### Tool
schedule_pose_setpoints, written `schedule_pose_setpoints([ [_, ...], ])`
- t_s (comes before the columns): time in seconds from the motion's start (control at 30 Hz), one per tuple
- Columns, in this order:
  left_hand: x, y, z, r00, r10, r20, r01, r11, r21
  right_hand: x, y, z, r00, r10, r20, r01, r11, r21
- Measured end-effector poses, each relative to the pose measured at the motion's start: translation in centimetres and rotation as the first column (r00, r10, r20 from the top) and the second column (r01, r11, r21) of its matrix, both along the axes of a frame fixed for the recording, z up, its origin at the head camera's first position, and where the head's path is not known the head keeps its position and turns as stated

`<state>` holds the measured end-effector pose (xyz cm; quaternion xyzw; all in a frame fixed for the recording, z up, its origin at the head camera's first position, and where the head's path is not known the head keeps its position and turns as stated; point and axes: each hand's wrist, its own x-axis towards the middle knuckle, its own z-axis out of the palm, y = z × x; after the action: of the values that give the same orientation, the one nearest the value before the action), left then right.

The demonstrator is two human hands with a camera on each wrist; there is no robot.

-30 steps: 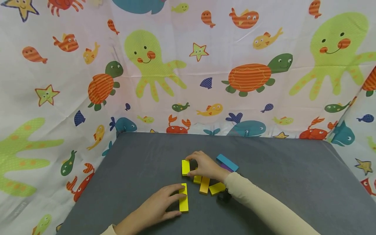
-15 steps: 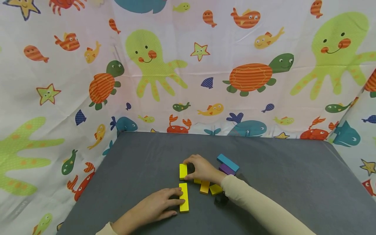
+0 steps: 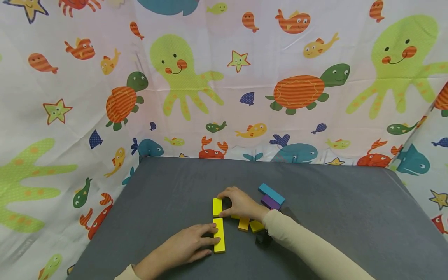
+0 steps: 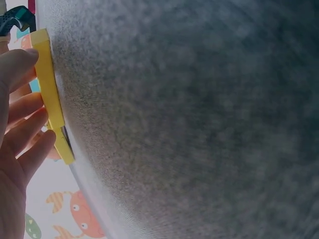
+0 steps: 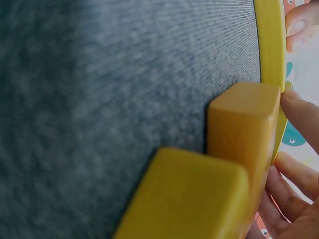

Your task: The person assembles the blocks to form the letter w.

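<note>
Two yellow wooden blocks lie end to end on the grey tabletop. Fingers of my left hand (image 3: 185,242) rest on the nearer yellow block (image 3: 219,235), lightly bent, with the thumb beside its near end. Beyond it, my right hand (image 3: 241,203) pinches the farther yellow block (image 3: 217,207) between thumb and fingers at its right side. The left wrist view shows the nearer block (image 4: 48,82) along the left fingertips and the farther block (image 4: 63,148) right at its end. In the right wrist view, the right thumb lies where the two blocks meet.
Partly under the right hand are an orange block (image 3: 244,224) and another yellow block (image 3: 257,226). A blue block (image 3: 272,193) and a purple block (image 3: 270,202) lie behind the right wrist. A sea-animal curtain (image 3: 224,89) hangs along the table's back and sides.
My right hand has drawn the farther yellow block left and toward me, up to the end of the nearer one. The left hand has shifted slightly, its fingers still on the nearer block.
</note>
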<state>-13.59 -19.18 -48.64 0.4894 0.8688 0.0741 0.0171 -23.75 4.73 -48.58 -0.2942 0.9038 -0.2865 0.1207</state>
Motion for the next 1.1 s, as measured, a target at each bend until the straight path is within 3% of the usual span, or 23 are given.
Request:
schedule_pose_setpoints([
  [0.47, -0.06, 0.10, -0.13, 1.000, -0.005, 0.001, 0.005, 1.000, 0.008, 0.01, 0.44, -0.07, 0.999, 0.032, 0.037, -0.031, 0.999, -0.034],
  [0.8, 0.15, 0.39, -0.13, 0.999, -0.011, -0.047, 0.011, 1.000, -0.001, 0.17, 0.53, 0.02, 0.998, 0.044, 0.035, -0.042, 0.998, -0.042],
  [1.1, 0.12, 0.37, 0.10, 0.999, -0.006, -0.043, 0.006, 1.000, 0.002, 0.18, 0.41, -0.05, 0.999, 0.044, 0.024, -0.043, 0.998, -0.042],
])
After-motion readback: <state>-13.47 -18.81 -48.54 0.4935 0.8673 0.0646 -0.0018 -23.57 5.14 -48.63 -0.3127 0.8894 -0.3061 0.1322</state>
